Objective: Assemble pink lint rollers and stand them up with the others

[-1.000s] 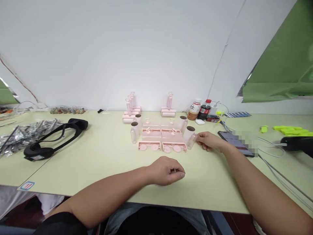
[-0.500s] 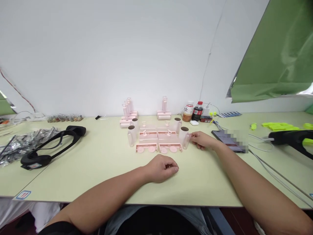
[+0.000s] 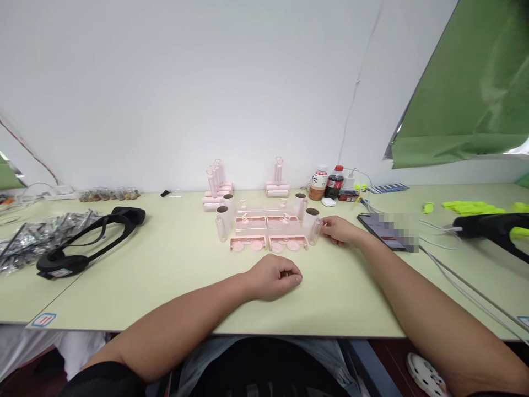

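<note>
My right hand out at clear tube, fingertips at its side; pinch or mere touch, can't quite tell from here. Tube stands just beside white roll, right end of pink trays. My left hand, well apart from right, lies loosely curled on bench, nearer me. Phone (partly pixelated) beyond right wrist. Cola bottle farther back.

Decent lane of desk between the black headset on the left and the pink trays. Right side's tighter: right hand sits between a clear tube and the phone, bottles farther back, and the left hand blocks the trays' near side.
</note>
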Demonstrator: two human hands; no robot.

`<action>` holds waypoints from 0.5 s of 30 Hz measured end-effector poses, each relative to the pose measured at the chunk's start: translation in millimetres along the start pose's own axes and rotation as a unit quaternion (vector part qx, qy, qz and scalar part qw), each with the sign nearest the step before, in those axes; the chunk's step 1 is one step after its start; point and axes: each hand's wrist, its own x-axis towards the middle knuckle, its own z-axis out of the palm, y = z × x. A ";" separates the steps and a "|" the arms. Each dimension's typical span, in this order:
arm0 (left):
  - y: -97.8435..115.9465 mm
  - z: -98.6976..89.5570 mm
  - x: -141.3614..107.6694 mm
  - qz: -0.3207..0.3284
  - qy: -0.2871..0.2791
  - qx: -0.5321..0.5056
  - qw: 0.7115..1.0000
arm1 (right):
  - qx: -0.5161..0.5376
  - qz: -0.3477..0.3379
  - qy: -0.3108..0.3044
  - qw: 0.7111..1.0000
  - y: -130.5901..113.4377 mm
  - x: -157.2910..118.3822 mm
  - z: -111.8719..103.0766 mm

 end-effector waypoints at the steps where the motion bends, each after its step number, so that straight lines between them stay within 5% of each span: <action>1: 0.5 -0.2 -0.1 0.002 0.000 0.003 1.000 | 0.003 -0.002 0.001 1.000 1.0 0.7 0.1; 8: 0.1 -0.1 -1.1 0.011 -0.007 0.013 1.000 | 0.053 -0.016 0.035 0.998 -3.8 -2.3 2.9; 15: -1.8 1.2 -1.9 0.020 -0.011 0.023 0.999 | 0.136 -0.098 0.204 0.964 -19.3 -7.4 -8.7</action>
